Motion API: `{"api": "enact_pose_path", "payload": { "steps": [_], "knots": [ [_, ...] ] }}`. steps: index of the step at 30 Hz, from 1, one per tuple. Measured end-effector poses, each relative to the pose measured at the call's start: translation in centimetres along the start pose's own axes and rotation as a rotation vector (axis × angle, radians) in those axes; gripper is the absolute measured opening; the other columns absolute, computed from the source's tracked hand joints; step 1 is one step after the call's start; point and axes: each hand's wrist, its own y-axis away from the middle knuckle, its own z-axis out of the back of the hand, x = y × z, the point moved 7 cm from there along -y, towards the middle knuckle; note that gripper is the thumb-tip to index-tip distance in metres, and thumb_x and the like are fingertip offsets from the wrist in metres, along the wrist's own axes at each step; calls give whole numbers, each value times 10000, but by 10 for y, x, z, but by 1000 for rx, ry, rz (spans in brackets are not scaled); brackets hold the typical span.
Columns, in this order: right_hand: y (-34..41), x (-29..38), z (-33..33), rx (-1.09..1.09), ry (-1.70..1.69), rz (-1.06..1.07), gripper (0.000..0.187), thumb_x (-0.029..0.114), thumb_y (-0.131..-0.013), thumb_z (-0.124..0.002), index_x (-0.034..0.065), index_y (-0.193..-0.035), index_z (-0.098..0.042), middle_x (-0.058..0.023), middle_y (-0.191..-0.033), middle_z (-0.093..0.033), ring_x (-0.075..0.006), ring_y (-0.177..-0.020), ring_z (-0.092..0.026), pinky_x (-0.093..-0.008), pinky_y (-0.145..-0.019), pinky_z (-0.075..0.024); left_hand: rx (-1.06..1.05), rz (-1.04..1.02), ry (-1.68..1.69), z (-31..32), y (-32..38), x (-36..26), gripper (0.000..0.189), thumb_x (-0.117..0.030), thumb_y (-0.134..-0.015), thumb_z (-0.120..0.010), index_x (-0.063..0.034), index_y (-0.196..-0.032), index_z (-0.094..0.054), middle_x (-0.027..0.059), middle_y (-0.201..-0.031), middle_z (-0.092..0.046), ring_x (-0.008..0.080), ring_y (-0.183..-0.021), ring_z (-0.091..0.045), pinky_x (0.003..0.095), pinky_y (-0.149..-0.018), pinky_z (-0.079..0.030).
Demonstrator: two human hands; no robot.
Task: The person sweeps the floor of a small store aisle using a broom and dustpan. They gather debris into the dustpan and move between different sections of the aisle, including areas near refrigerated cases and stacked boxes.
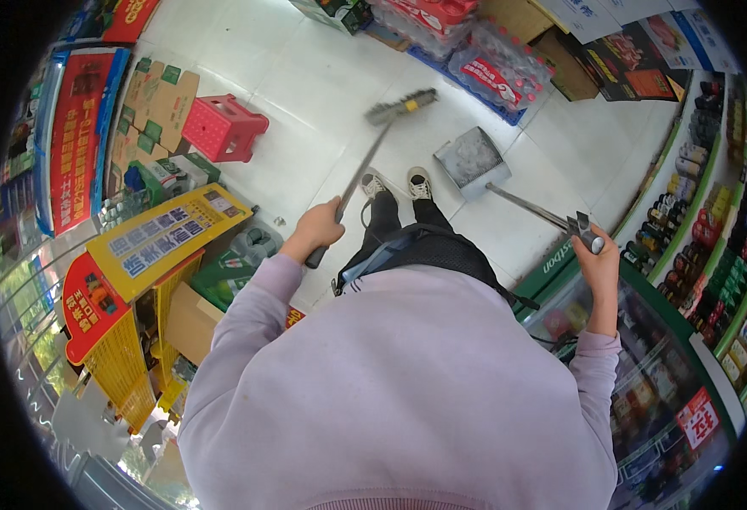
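Observation:
My left hand grips the dark handle of a broom. The broom's bristle head rests on the pale tiled floor ahead of my feet and looks slightly blurred. In my right hand is the upper end of a long metal handle, with a dark clip near the grip. That handle runs down to a grey dustpan, which lies to the right of my shoes with greyish debris in its pan. Between broom head and dustpan there is a gap of floor.
A red plastic stool stands at left beside flattened cardboard. Shrink-wrapped bottle packs sit on a blue pallet ahead. On the right are bottle shelves and a glass-door fridge; a yellow display rack flanks my left.

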Motion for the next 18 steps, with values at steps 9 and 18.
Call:
{"api": "enact_pose_path", "payload": {
  "steps": [9,18],
  "knots": [
    [4,-20,1,-28,-21,-8,410,133,-769,-721,-33,-1128,-619,-51,-856,-666,-84,-757,-578,-246,-695,-477,201,52,-356,-51,-17,-30,538,-187,-749,-606,-24,-1241,-463,150,-977,-666,317,-911,-651,408,-756,-521],
    [6,-39,4,-72,19,-6,440,146,-761,-733,-61,-1128,-606,-73,-857,-669,-89,-772,-584,-248,-697,-477,185,-122,-337,-34,29,-6,480,-160,-750,-587,-117,-1222,-511,145,-915,-665,329,-851,-646,455,-688,-503]
  ]
}}
